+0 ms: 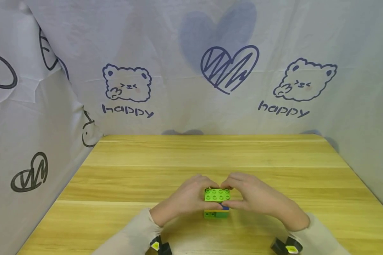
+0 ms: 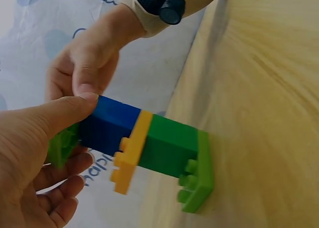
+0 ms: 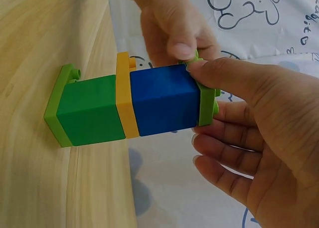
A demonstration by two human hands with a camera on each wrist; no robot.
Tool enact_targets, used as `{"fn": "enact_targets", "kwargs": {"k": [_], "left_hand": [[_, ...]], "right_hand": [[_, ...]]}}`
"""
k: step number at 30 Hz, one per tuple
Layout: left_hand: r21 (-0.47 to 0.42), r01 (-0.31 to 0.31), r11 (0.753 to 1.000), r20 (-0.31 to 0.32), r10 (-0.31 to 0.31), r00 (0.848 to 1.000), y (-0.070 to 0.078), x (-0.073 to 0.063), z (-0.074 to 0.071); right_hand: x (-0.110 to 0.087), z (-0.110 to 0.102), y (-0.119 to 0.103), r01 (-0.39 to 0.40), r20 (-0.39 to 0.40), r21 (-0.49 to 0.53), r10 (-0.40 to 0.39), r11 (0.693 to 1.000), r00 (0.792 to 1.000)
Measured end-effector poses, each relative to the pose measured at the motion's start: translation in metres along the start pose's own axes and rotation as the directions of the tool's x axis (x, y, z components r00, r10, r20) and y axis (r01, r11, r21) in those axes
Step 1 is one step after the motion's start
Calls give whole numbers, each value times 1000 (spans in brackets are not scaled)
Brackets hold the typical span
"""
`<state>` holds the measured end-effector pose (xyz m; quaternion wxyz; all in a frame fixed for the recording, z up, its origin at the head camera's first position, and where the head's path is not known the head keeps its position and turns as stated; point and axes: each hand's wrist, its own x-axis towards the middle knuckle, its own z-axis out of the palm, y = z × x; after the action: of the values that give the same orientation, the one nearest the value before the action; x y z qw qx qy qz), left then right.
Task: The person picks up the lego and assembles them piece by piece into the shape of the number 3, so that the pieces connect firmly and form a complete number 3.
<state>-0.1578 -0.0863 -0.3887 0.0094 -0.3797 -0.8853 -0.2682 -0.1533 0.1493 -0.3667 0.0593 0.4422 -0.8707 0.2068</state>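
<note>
A small tower of toy building bricks stands on the table, held at its top by both hands. Its uppermost piece is a flat lime green brick (image 1: 217, 195) with studs facing up. Below it come a blue brick (image 3: 164, 99), a flat orange-yellow brick (image 2: 133, 152), a dark green brick (image 3: 92, 110) and a lime green base brick (image 2: 202, 173). My left hand (image 1: 191, 196) grips the top lime brick from the left, thumb in front and fingers behind. From the right, my right hand (image 1: 255, 194) pinches the same brick, its thumb close to the left thumb.
The wooden table (image 1: 140, 152) reaches back to a white cloth (image 1: 178, 109) printed with bears and hearts. More cloth hangs along the left and right sides. Each wrist wears a small black camera, like the one on the left sleeve (image 1: 161, 246).
</note>
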Motion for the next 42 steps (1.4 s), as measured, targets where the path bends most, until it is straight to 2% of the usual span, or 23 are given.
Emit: {"fn": "enact_targets", "kwargs": {"k": [6, 12, 20, 30, 35, 42], "left_hand": [[49, -35, 998, -10, 36, 999, 3, -1, -6], [153, -113, 982, -44, 121, 992, 5, -3, -7], [312, -214, 926, -64, 245, 967, 9, -6, -11], [429, -253, 867, -52, 303, 952, 11, -7, -14], [428, -258, 866, -53, 308, 950, 11, -7, -14], [395, -249, 884, -44, 289, 956, 10, -7, -15]], "right_hand": [[-1, 1, 1, -8, -3, -3, 8, 1000, 1000], [-4, 3, 0, -9, -26, -12, 8, 1000, 1000], [-8, 11, 2, 38, -98, -3, -38, 999, 994], [-10, 16, 4, 93, -167, 4, -91, 996, 982], [-10, 20, 7, 135, -225, 20, -127, 991, 966], [-11, 24, 8, 137, -255, 89, -111, 986, 961]]}}
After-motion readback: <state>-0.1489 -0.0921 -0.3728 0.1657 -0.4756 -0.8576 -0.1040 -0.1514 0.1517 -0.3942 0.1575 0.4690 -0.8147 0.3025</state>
